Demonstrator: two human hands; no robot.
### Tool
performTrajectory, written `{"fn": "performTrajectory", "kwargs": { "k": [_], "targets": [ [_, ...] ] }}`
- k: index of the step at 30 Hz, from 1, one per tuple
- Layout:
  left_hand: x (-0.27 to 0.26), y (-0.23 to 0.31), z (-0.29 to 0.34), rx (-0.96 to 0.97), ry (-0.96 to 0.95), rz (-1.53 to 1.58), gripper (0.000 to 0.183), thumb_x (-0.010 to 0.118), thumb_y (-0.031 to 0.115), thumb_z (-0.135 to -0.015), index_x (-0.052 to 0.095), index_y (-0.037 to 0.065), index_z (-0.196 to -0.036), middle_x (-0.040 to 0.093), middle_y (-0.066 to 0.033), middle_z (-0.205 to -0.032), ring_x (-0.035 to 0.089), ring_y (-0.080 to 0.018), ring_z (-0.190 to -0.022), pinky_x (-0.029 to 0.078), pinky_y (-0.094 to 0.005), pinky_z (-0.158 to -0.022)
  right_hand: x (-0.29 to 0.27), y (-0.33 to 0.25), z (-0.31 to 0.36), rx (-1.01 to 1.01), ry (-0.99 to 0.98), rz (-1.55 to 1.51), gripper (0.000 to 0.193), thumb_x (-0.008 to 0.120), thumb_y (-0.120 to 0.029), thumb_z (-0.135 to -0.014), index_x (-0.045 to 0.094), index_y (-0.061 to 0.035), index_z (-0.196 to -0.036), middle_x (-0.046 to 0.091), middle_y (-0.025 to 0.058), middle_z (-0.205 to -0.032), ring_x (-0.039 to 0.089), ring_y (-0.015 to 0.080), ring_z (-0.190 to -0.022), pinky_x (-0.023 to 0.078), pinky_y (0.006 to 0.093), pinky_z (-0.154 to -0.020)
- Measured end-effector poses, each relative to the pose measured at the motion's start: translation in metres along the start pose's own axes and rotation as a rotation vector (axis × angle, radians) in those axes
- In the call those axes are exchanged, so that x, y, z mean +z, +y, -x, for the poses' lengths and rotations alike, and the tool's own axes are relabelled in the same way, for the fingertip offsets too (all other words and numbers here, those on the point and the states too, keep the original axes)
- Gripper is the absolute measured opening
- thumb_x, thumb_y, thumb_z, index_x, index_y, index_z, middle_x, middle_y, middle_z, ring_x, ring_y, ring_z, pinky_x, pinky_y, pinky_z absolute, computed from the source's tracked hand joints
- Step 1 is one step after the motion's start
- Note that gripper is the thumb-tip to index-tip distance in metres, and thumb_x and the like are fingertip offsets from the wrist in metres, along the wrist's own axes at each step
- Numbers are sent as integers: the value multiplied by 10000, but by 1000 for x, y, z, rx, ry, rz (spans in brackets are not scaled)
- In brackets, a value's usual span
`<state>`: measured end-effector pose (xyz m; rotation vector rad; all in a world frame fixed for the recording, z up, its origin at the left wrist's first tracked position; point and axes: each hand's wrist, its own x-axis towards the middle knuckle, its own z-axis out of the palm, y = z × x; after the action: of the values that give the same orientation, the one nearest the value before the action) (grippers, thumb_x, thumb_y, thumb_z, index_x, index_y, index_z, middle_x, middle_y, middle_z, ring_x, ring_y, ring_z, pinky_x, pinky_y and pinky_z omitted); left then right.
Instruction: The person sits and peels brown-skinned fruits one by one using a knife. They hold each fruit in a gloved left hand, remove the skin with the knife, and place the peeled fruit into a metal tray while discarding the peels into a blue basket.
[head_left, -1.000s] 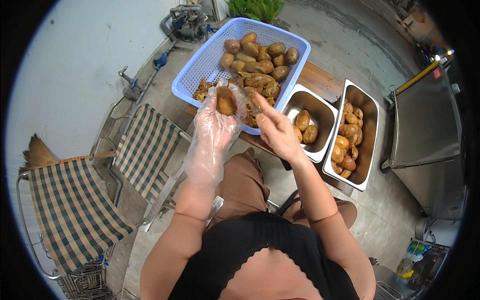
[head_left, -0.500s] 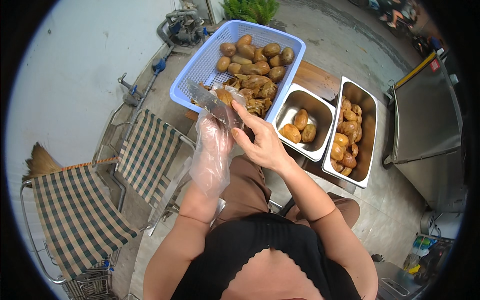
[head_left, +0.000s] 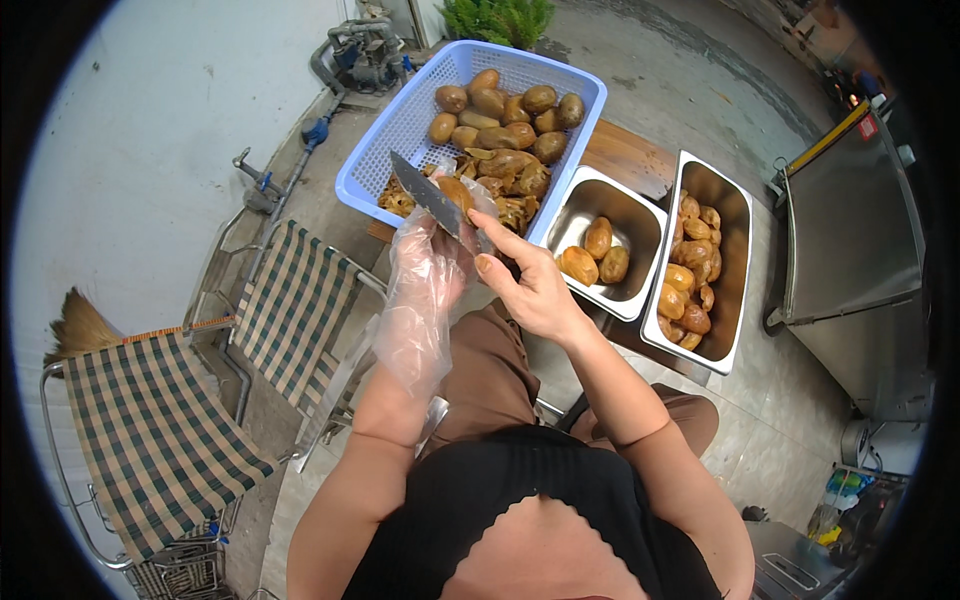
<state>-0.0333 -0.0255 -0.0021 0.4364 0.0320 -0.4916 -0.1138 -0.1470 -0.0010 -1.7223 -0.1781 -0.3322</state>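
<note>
Since a second ago, the knife (head_left: 425, 192) has swung across the near side of the potato-like piece (head_left: 455, 191). Gloved in clear plastic, the left hand (head_left: 428, 250) cups that brown oval; the bare right hand (head_left: 535, 288) grips the knife just beside it. Both hands meet at the near edge of the blue basket (head_left: 370, 145).

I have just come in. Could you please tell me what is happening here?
A person holds a brown oval fruit in the left hand, in a clear plastic glove; the bare right hand holds a knife against or just over it. A blue basket contains more fruits and peel scraps. Three yellowish-brown fruits lie in the smaller metal pan, more in the larger metal pan.
</note>
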Motion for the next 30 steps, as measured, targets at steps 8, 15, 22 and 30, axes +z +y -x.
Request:
{"fn": "performTrajectory", "kwargs": {
  "k": [8, 15, 22, 30],
  "targets": [
    [-3, 7, -2, -135, -2, -162, 343, 527, 146, -926, 477, -3, -1231, 600, -109, -1031, 621, -196, -916, 553, -324, -783, -17, -5, 13, 250, -133, -261, 446, 528, -172, -930, 446, -2, -1334, 582, 33, -1031, 509, 87, -886, 416, 238, -796],
    [-9, 8, 0, -205, -198, -108, 382, 528, 131, -892, 472, -23, -1237, 586, -177, -1077, 603, -272, -972, 532, -394, -791, -36, -13, 10, 341, -141, -352, 432, 515, -185, -946, 450, -51, -1352, 467, -77, -748, 349, 17, -602, 304, 179, -525],
    [-19, 10, -3, -303, -221, -93, 461, 548, 128, -837, 467, 10, -1275, 597, -173, -1092, 607, -290, -948, 546, -369, -665, -56, -11, 4, 317, -120, -380, 461, 489, -202, -962, 396, -62, -1392, 407, -72, -670, 351, 22, -555, 305, 186, -495],
    [-9, 16, 3, -299, -162, -134, 451, 584, 150, -816, 498, -23, -1224, 605, -176, -1025, 625, -271, -841, 511, -341, -652, -36, -10, 5, 332, -288, -325, 538, 540, -253, -938, 363, -69, -1412, 483, -34, -770, 409, 44, -622, 374, 207, -549]
  ]
}}
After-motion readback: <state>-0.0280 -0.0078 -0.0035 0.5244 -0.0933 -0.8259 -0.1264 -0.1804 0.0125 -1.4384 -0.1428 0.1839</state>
